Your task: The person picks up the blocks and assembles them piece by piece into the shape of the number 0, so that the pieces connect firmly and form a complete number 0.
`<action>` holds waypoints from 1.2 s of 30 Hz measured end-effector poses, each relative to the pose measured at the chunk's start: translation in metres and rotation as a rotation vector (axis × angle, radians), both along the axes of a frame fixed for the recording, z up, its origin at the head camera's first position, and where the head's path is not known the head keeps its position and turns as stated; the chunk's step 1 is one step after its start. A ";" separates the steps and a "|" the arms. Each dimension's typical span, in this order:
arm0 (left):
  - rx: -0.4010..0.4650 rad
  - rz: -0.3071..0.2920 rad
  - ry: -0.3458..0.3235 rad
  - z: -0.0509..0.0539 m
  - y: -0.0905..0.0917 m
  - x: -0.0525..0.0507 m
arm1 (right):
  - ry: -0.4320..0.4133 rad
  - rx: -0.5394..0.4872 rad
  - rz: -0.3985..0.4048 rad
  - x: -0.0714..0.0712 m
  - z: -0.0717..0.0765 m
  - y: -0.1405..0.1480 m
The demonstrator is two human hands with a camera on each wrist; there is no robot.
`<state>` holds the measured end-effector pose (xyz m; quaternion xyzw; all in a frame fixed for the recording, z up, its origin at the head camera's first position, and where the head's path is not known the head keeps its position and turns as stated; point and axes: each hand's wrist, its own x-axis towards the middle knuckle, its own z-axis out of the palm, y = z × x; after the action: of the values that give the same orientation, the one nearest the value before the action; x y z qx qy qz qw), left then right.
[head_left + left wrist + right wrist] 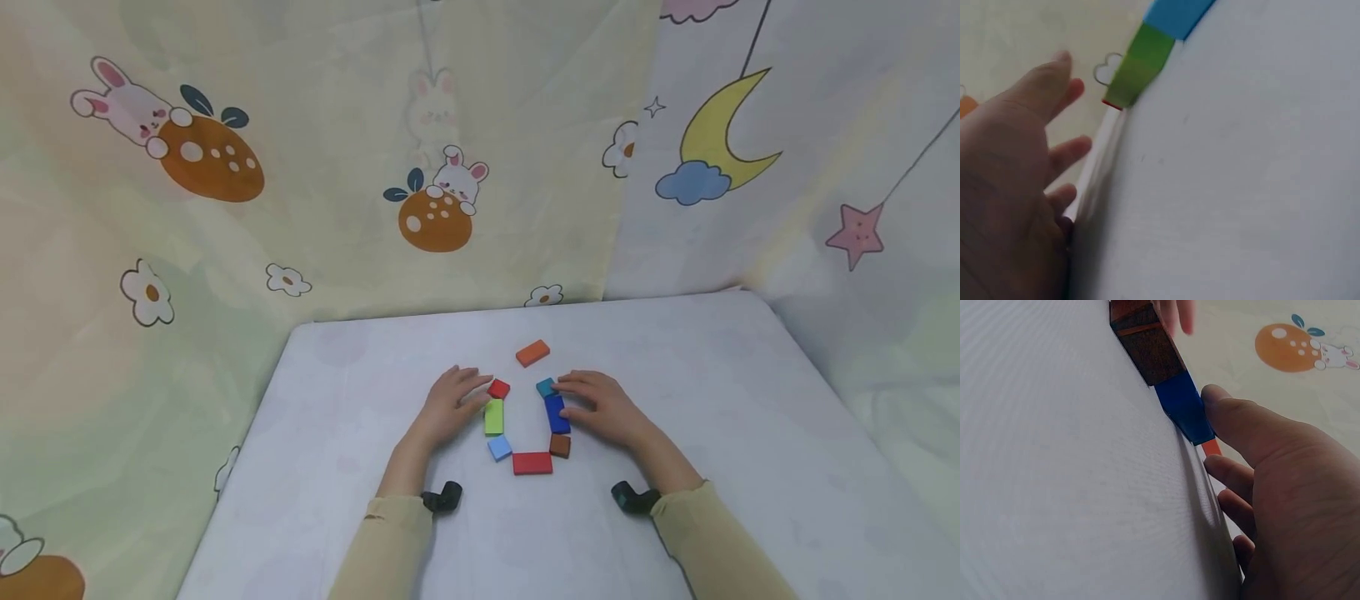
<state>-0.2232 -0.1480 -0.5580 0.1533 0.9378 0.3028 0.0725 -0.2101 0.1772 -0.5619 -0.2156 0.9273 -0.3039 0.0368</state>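
Observation:
Several coloured blocks form a U on the table. Its left side has a small red block point(498, 389), a lime green block point(493, 417) and a light blue block point(499, 448). A long red block point(532, 463) lies at the near end. On the right are a brown block point(560, 445), a dark blue block point(557, 414) and a teal block point(546, 387). My left hand point(453, 403) rests beside the red and green blocks, fingers relaxed. My right hand point(602, 406) has its thumb against the dark blue block point(1186, 407) and its fingertips by the teal one.
An orange block point(533, 353) lies apart, beyond the U. The white table point(337, 392) ends at a printed cloth backdrop point(322, 167) with rabbits, flowers and a moon. Dark wrist devices point(635, 498) sit at both cuffs.

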 end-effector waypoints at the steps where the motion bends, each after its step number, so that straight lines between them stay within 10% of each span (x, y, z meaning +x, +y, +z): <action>1: -0.013 -0.011 0.014 -0.001 -0.001 0.005 | -0.004 -0.003 -0.002 0.000 0.000 0.000; 11: -0.123 -0.049 0.091 -0.004 -0.002 0.026 | 0.006 -0.008 -0.006 0.001 -0.002 -0.001; 36: -0.211 -0.041 0.156 -0.005 0.003 0.027 | -0.035 0.017 -0.018 -0.001 -0.001 -0.001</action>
<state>-0.1958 -0.1455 -0.5630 0.1869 0.9640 0.1880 0.0215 -0.2112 0.1764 -0.5629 -0.2014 0.9309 -0.3002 0.0522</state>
